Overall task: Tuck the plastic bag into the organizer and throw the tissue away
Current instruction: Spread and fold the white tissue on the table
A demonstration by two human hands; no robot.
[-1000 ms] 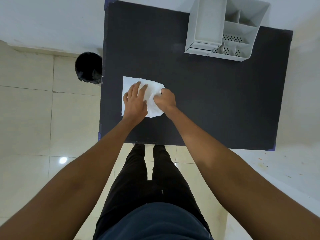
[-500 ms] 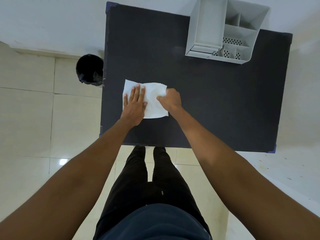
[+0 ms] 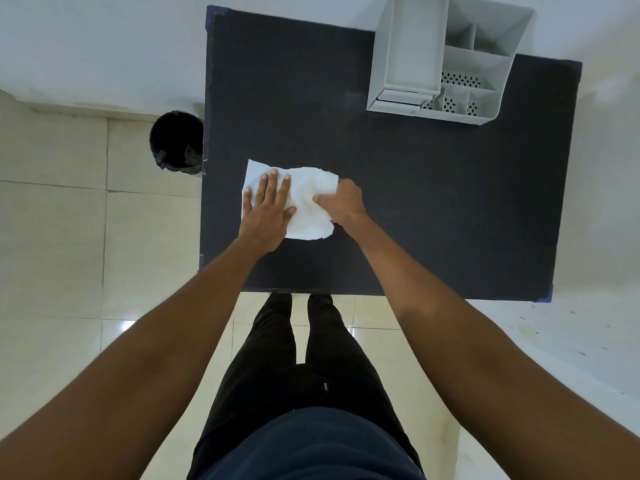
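A white crumpled sheet (image 3: 308, 209) lies on the left part of the black table (image 3: 433, 202); I cannot tell whether it is the plastic bag or the tissue. My left hand (image 3: 266, 213) lies flat on its left half, fingers spread. My right hand (image 3: 343, 202) is closed on its right edge, thumb over the wrinkled middle. The grey organizer (image 3: 408, 53) stands at the table's far right, with a tall open bin on its left and smaller perforated compartments on its right. On the floor, just off the table's left edge, is a black-lined trash bin (image 3: 176, 140).
A white wall runs behind the table. The floor is pale tile. My legs stand at the table's near edge. Blue tape marks the table corners (image 3: 543, 297).
My right hand has shifted slightly right and drawn the sheet's right side into wrinkles. My left hand has stayed flat on the sheet.
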